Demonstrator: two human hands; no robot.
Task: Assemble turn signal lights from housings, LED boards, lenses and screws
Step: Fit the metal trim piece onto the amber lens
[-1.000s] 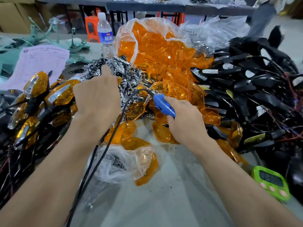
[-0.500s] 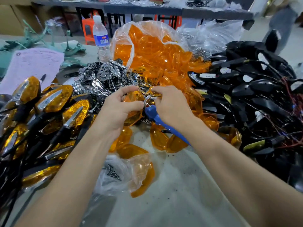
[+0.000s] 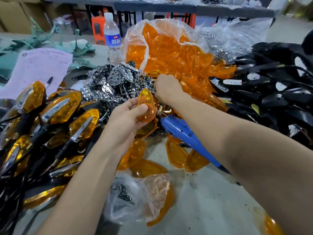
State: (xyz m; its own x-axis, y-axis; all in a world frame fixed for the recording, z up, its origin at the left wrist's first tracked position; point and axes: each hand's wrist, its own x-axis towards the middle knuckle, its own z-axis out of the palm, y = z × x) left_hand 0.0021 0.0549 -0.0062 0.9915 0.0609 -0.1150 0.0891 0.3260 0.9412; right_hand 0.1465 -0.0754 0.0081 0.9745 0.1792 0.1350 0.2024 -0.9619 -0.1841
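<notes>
A lens (image 3: 146, 106) is pinched upright between the thumb and fingers of the left grip (image 3: 127, 119), over the middle of the tabletop (image 3: 211, 200). The right grip (image 3: 166, 89) is turned knuckles-up, its fingers curled down into the lens heap (image 3: 177, 53). With the fingertips hidden, it cannot be told whether anything is grasped. A blue screwdriver (image 3: 183, 131) is partly covered by the right forearm. Print is seen on the bottle (image 3: 112, 39) and the pink sheet (image 3: 37, 68), but it is too blurred to be read.
</notes>
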